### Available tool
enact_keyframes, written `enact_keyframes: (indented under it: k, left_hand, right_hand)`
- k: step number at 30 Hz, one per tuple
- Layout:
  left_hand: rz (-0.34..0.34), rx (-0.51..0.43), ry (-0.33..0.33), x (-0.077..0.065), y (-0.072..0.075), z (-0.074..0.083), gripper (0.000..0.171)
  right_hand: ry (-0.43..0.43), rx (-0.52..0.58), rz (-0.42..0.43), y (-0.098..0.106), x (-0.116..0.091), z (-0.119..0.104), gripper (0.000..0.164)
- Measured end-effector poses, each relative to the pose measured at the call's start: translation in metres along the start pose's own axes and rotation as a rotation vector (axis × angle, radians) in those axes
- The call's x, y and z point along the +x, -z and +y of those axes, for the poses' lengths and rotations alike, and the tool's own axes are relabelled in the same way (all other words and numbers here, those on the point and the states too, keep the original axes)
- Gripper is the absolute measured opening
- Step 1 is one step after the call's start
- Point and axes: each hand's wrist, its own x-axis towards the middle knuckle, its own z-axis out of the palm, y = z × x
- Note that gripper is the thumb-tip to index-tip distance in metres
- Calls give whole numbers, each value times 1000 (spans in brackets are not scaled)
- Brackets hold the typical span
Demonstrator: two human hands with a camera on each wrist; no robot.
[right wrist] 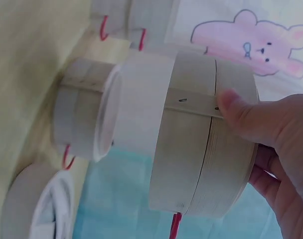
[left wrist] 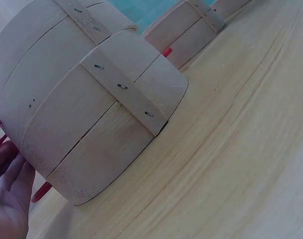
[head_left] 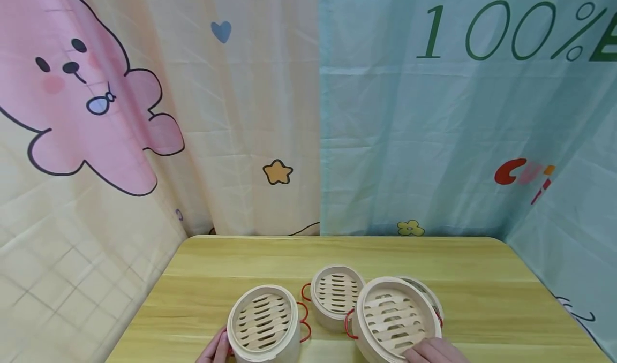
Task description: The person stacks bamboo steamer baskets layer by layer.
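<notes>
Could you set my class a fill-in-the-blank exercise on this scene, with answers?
1. The hand gripping a raised basket is the person's ____ one.
2. The handle on that basket is coloured ____.
3. The left hand touches a stack of ____ baskets.
4. The orange shape on the curtain is a ____.

Missing words: right; red; two; star.

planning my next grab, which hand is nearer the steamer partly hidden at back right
Right. The right hand grips a raised steamer in front of the partly hidden steamer; the left hand is farther off, beside the steamer stack.
</notes>
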Motion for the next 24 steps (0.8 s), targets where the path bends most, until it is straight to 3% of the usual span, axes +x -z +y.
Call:
enact_keyframes:
  k: [1,2,3,5,9,17,20,24]
  left_hand:
    - [5,-3,1,-3,-4,9,34]
    - [11,-2,7,-7,-8,19,34]
    - [17,-3,16,-10,-12,29,33]
    - [32,3,41,-16,-18,44,32]
    - [38,35,77,-21,-24,53,33]
    - [40,17,-22,-21,-21,45,28]
    - [57,24,-4,-19,-19,45,29]
    - [74,43,67,-22,-22,53,33]
  right_hand:
    - [6,20,-19,2,10,1,18]
    - [21,58,-55,12,43,-1,19]
    - [17,88,-90,16,60,-1,19]
    - [38,134,-134,12,77,-1,19]
    - [102,167,-139,-5,107,-7,20]
    - [115,246,-182,-37,142,-23,15]
    - [161,216,-149,-53,150,-25,12]
    - [173,219,-150,-66,155,-30,10]
